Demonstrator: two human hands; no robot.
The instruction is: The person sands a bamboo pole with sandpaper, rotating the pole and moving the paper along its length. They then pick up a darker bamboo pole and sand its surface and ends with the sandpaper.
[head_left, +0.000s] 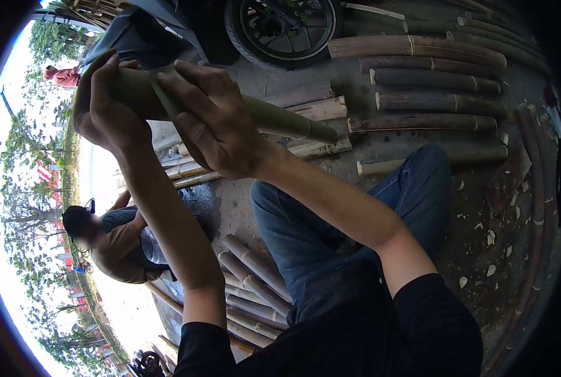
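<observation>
A green bamboo pole (286, 121) is raised in front of me, slanting from the upper left down to the right. My left hand (114, 113) is closed around its near end at the upper left. My right hand (217, 122) is wrapped over the pole a little further along, fingers bent. Under the right fingers a flat greenish strip (162, 94) lies against the pole; what it is made of, I cannot make out. The far end of the pole reaches over cut bamboo pieces (318, 110) on the ground.
Brown bamboo lengths (437, 100) lie in rows at the upper right, with more bamboo (255, 270) beside my legs. A motorcycle wheel (283, 31) stands at the top. Another person (120, 251) sits at the left. Pale chips (491, 239) litter the ground.
</observation>
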